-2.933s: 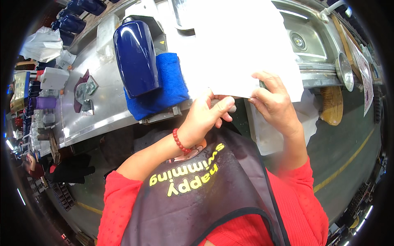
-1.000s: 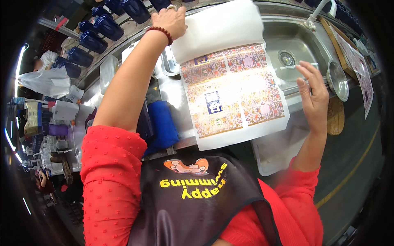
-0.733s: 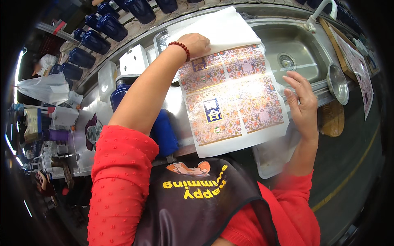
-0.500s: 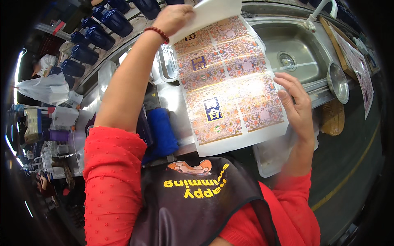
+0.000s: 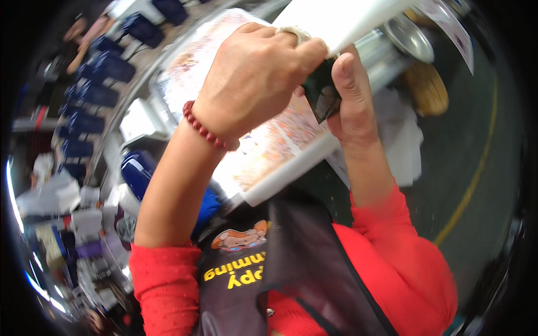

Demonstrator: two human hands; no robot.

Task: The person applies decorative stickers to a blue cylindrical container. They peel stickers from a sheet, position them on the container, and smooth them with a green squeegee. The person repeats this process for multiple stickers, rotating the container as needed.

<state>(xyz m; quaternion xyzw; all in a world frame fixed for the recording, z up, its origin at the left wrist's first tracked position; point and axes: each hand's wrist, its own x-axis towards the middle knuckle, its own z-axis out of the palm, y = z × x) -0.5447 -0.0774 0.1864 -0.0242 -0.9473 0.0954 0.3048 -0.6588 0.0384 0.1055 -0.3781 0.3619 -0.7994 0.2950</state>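
A printed sheet with a floral pattern [image 5: 269,151] lies on the counter in front of me, blurred by motion. Over it rises a white sheet [image 5: 350,19], curled upward toward the far edge. My left hand [image 5: 252,73], with a red bead bracelet, is closed at the white sheet's lower corner; something beige and blurred [image 5: 295,33] shows at its fingers. Close beside it, my right hand [image 5: 356,103] has its thumb raised and its fingers curled around a dark, glossy flat piece [image 5: 324,87], whose kind I cannot make out.
Dark blue bottles [image 5: 95,87] stand in rows at the far left, and a shiny blue one [image 5: 138,175] is nearer. A blue cloth [image 5: 207,211] lies by my apron. Toward the right are a round metal dish [image 5: 409,38] and a brown wooden piece [image 5: 425,88].
My left hand has come nearer and right, drawing the white sheet's corner along. My right hand has left the printed sheet's edge and now grips the dark piece. The view has shifted.
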